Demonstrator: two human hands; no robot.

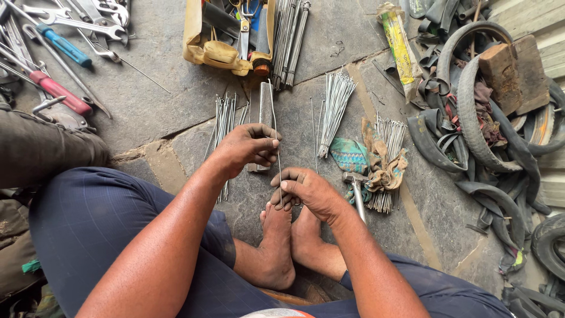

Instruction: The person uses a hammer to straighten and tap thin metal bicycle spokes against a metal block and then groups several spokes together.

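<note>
Steel glints in a thin spoke (276, 147) held upright between both hands over the stone floor (159, 112). The left hand (247, 147) has its fingers curled together, pinching the spoke near its middle; the right hand (306, 191) is clamped on its lower end with thumb and fingertips, just above the bare feet (288, 235). A flat metal bar (266, 106) lies on the floor behind the left hand. Bundles of spokes (335, 112) lie around it toward the floor's far edge, one wrapped in rags (385, 165). A hammer (356, 188) lies just beside the right hand, next to a teal cloth (348, 154). A yellow tool bag (226, 35) sits at the far edge, wrenches and screwdrivers (65, 53) in the far left corner, and old tyres (488, 123) are piled along the right edge.
</note>
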